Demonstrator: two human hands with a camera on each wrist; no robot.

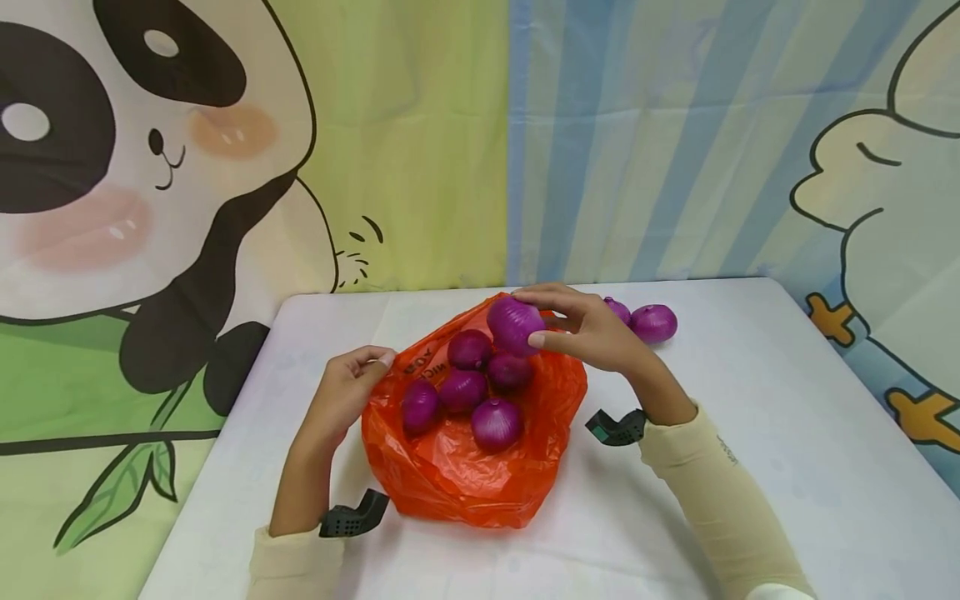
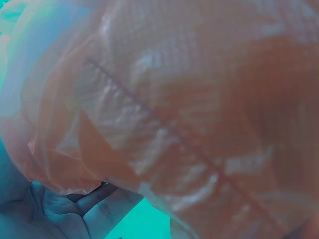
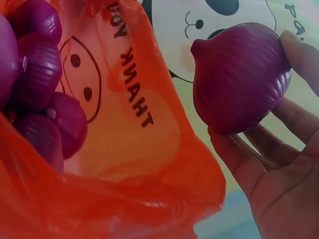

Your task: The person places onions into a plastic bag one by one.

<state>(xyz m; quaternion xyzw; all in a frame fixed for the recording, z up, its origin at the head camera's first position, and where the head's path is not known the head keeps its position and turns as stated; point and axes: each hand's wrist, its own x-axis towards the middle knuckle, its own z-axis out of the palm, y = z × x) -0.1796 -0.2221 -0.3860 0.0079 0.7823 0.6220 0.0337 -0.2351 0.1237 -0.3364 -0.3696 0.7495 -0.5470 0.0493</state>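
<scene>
A red plastic bag (image 1: 472, 492) stands with its mouth spread wide on the white table. Several purple onions (image 1: 497, 424) lie inside it. My left hand (image 1: 347, 392) pinches the bag's left rim between thumb and fingers; in the left wrist view the bag's side (image 2: 199, 99) covers most of the picture and hides the fingertips. Over the bag's far right edge, my right hand (image 1: 596, 329) holds one purple onion (image 1: 514, 325). The right wrist view shows this onion (image 3: 241, 79) gripped between the thumb and fingers, beside the bag's printed wall (image 3: 134, 119).
Two more onions (image 1: 654, 323) sit on the table (image 1: 750, 400) behind the right hand, one partly hidden by it. A cloth backdrop (image 1: 420, 142) with a printed panda rises behind the table's far edge. Small black devices (image 1: 617, 427) are worn on both wrists.
</scene>
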